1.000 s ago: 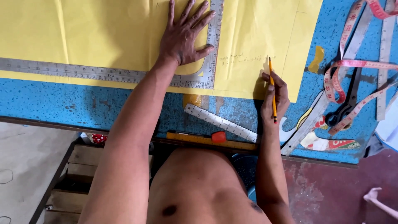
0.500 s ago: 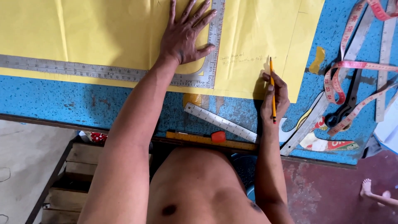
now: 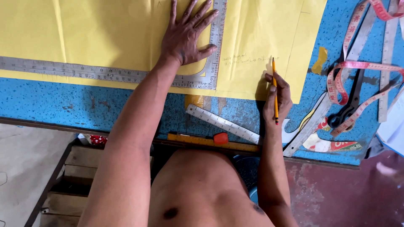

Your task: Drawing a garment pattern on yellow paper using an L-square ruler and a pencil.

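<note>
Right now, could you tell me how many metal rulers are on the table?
3 seen clearly: an L-shaped square under the left hand, a short straight ruler near the table edge, and a long one far right; others may be hidden.

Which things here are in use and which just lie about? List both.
In use: yellow paper, steel L-square pressed under the left hand, yellow pencil in the right hand.

Lying about: short steel ruler, pink tape measure, black shears, curved ruler.
</note>
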